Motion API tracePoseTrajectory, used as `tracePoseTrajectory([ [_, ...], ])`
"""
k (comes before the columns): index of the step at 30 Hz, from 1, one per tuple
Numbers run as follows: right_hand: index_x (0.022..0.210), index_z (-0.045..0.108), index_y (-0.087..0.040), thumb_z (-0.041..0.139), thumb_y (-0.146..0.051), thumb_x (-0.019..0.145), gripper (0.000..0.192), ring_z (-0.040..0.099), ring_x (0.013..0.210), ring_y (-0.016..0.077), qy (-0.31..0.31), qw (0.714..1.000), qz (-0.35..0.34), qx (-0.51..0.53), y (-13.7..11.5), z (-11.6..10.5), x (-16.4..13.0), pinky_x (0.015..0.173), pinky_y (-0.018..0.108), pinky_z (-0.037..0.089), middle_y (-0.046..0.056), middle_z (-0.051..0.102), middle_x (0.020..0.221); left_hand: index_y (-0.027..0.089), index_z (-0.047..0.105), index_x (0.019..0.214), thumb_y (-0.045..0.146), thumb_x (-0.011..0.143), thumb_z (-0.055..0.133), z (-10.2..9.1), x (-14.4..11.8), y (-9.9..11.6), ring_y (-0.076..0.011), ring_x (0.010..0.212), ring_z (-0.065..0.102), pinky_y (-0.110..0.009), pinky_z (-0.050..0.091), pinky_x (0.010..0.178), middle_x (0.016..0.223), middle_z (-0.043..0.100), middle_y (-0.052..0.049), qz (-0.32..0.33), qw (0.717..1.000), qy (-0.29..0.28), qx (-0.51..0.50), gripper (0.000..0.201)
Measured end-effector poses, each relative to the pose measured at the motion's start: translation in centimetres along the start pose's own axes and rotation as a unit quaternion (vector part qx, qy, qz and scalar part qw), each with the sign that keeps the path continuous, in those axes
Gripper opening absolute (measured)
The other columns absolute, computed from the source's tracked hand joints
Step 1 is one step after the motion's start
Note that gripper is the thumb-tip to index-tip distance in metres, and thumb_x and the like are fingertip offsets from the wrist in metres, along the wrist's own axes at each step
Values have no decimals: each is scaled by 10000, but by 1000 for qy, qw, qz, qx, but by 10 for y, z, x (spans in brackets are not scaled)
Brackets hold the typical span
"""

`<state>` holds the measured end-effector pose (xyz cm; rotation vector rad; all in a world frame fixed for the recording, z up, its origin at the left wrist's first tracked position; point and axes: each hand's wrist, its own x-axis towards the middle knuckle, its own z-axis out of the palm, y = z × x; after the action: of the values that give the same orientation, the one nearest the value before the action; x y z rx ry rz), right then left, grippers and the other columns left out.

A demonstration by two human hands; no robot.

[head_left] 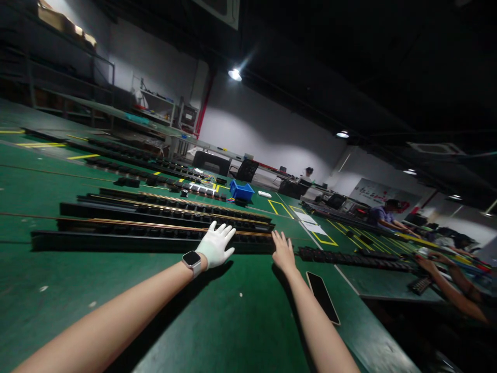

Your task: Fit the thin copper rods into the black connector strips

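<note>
My left hand point(216, 244) wears a white glove and a smartwatch on the wrist; its fingers are spread and rest on the near edge of a long black strip point(116, 239) that lies across the green table point(233, 321). My right hand point(282, 251) is bare, fingers apart, and touches the right end of the same strip. Neither hand grips anything. Further black strips with copper-coloured rails point(171, 210) lie in rows just behind.
A dark phone point(322, 296) lies flat beside my right forearm. A blue bin point(241, 190) stands farther back among small black parts. Another black strip point(353, 258) lies to the right. Other people work at the right point(388, 217), one person's arm point(446, 282) close by.
</note>
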<state>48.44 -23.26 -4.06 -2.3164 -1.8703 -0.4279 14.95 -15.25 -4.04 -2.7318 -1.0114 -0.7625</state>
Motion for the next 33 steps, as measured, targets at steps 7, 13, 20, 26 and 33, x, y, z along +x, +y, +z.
tracePoseTrajectory([
  [7, 1756, 316, -216, 442, 17, 795, 997, 148, 1705, 256, 12, 1000, 9, -9, -6, 1, 6, 1381, 567, 100, 22, 284, 1816, 179, 502, 1645, 562, 1001, 552, 0, 1, -1, -397, 1543, 472, -632, 162, 1332, 1690, 519, -175, 2, 1000, -14, 5, 751],
  [13, 1761, 294, -225, 481, 25, 754, 1054, 199, 1694, 233, -7, 1000, -30, 4, -25, -6, 10, 1380, 514, 140, 31, 263, 1822, 191, 481, 1661, 551, 988, 568, 0, 2, 1, -402, 1551, 456, -635, 172, 1324, 1703, 502, -175, -3, 1000, -23, 8, 768],
  [20, 1774, 244, -214, 457, 23, 756, 1067, 169, 1700, 185, 15, 996, -73, 48, -52, -26, 16, 1384, 448, 143, 14, 227, 1829, 198, 456, 1680, 544, 986, 549, -3, 1, 1, -419, 1569, 430, -659, 175, 1318, 1725, 473, -169, -3, 999, -41, 14, 781],
  [26, 1747, 333, -181, 489, 17, 782, 998, 218, 1690, 200, -23, 996, -70, 48, -75, -15, 11, 1382, 438, 148, 45, 304, 1805, 195, 464, 1673, 541, 979, 561, -6, 1, 3, -399, 1562, 444, -643, 187, 1323, 1715, 487, -171, -7, 999, -44, 16, 781],
  [33, 1750, 331, -246, 508, 14, 786, 1013, 217, 1690, 209, 4, 993, -102, 63, -95, -19, 10, 1384, 473, 121, 19, 304, 1805, 208, 452, 1677, 556, 977, 551, -1, 1, 1, -400, 1563, 441, -653, 180, 1320, 1715, 487, -171, -5, 999, -41, 21, 788],
])
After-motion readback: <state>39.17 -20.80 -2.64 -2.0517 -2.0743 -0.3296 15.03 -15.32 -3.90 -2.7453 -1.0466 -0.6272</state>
